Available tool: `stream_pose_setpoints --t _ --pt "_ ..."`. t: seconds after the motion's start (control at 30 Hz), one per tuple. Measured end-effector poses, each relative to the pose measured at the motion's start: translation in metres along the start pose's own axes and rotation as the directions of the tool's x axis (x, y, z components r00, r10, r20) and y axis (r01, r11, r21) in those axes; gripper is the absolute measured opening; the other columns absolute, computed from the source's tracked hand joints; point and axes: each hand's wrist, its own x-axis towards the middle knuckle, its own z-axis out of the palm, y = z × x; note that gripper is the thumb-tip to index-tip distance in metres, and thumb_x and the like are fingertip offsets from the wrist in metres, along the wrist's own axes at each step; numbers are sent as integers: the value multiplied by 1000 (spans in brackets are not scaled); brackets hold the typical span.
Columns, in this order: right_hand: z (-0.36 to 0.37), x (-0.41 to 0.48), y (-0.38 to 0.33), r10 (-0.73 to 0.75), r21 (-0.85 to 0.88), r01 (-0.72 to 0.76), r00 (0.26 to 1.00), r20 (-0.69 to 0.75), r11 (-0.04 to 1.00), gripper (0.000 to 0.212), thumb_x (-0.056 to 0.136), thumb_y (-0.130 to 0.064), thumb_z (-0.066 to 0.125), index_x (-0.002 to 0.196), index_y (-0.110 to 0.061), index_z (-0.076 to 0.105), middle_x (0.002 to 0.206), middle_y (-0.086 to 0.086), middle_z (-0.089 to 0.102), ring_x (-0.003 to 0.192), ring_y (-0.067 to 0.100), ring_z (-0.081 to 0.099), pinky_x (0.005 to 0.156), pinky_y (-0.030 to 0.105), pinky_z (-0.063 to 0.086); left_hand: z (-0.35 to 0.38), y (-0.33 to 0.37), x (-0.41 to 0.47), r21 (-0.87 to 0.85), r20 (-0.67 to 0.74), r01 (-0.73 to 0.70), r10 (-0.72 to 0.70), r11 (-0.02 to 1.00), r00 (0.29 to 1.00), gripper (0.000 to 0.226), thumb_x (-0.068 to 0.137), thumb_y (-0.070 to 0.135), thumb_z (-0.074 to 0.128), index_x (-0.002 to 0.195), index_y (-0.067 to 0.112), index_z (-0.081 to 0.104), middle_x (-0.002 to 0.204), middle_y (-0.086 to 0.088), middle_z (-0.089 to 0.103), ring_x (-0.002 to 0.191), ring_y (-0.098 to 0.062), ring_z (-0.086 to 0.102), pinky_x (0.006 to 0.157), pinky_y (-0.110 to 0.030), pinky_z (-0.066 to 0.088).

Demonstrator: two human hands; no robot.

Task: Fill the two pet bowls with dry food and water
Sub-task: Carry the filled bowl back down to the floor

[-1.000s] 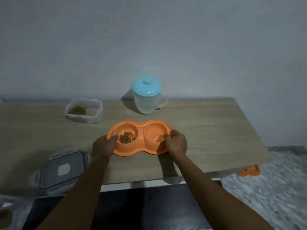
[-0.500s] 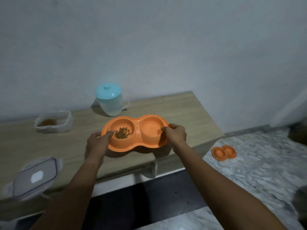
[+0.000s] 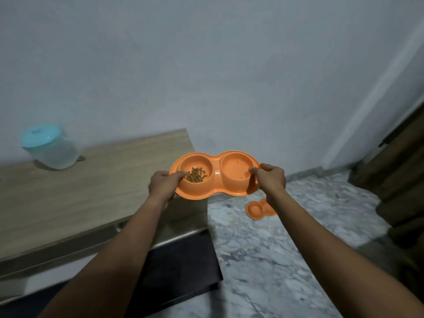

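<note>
Hands: left hand (image 3: 163, 184) grips the double bowl's left rim, right hand (image 3: 270, 177) its right rim.
Double bowl (image 3: 215, 177): held in the air past the table (image 3: 91, 180) end, above the floor; kibble (image 3: 195, 175) in the left cup.
Floor: second bowl (image 3: 258, 208) under the right forearm.
Jug (image 3: 49, 146): far left on the table.

Two orange double bowls (image 3: 215, 177) (image 3: 259, 208) (one floor-bound), one pitcher (image 3: 49, 146), one table (image 3: 91, 180).

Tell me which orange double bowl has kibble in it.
The held double bowl, gripped by both hands, with kibble in its left cup; the floor one shows none.
</note>
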Motion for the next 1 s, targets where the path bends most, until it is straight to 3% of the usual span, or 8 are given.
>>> stream_pose_setpoints --t 0.1,0.23,0.33,0.47,0.6,0.7,0.87,1.0 --pt "-56 39 12 2 -20 -3 1000 -28 1000 50 83 -23 77 131 -12 67 130 6 68 111 24 60 98 40 52 69 5 -11 15 55 14 -15 1000 998 32 66 42 78 62 16 60 52 -8 59 45 -25 54 45 -24 40" --pt "-102 96 36 47 -62 -51 997 -64 997 58 79 -27 80 134 -16 66 135 5 67 124 28 61 105 48 51 147 -4 0 33 111 93 -96 995 989 44 63 47 78 84 12 60 74 -9 63 57 -24 58 41 -20 40" --pt "-114 135 57 82 -72 -87 994 -67 994 55 79 -25 80 132 -16 68 132 4 68 118 24 62 100 41 51 191 -18 21 80 105 106 -114 991 988 61 61 55 76 101 11 66 92 -10 72 75 -26 69 55 -30 52" --pt "-112 188 88 115 -102 -121 992 -60 987 55 82 -20 79 135 -13 65 139 6 64 128 27 58 98 37 45 244 -39 51 165 105 82 -100 983 989 25 79 35 76 71 15 62 81 -10 66 71 -24 64 72 -37 53" --pt "-88 247 137 167 -127 -169 986 -24 977 56 82 -18 80 136 -14 65 139 4 64 130 26 57 104 39 46 284 -79 96 235 62 146 -164 961 985 36 79 37 73 106 15 69 97 -5 70 87 -21 64 75 -29 49" --pt "-61 307 183 191 -124 -189 982 5 974 57 81 -20 81 136 -16 66 136 3 65 120 20 60 97 34 47 319 -119 141 252 -3 200 -206 947 979 32 84 36 69 106 12 67 94 -1 67 89 -19 60 75 -27 39" --pt "15 408 306 235 -183 -218 969 76 959 63 78 -27 84 138 -21 65 121 6 70 104 22 67 95 38 53 378 -234 224 192 -185 346 -312 918 932 36 79 45 67 103 19 67 96 -1 70 92 -24 66 88 -40 54" --pt "83 482 423 217 -217 -188 969 118 958 64 78 -31 84 139 -22 63 101 3 74 96 21 69 97 43 55 425 -343 305 134 -337 378 -317 916 887 28 85 26 69 110 13 70 99 -11 70 93 -28 66 82 -36 53"
